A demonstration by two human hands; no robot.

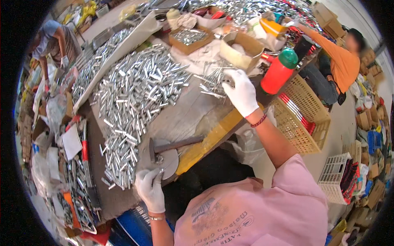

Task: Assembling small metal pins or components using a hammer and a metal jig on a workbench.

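Observation:
My right hand [243, 93], in a white glove, reaches over a small heap of thin metal pins [214, 80]; its thumb and fingers are curved and apart at the heap's edge. Near the table's front edge, my left hand [151, 189], also gloved in white, has its fingertips pressed together. Whatever sits in that pinch is too small to name. Just beyond it lies a round grey disc [168, 165], with a hammer [176, 145] resting partly over it. A large pile of short silver metal tubes [139, 88] spreads beside and beyond my left hand.
A red bottle with a green cap [279, 71] stands right of my right hand. Cardboard trays [243, 51] sit farther back. Beside the table is a beige plastic crate [303, 112]. Co-workers are at the far left [57, 45] and in orange at right [338, 61].

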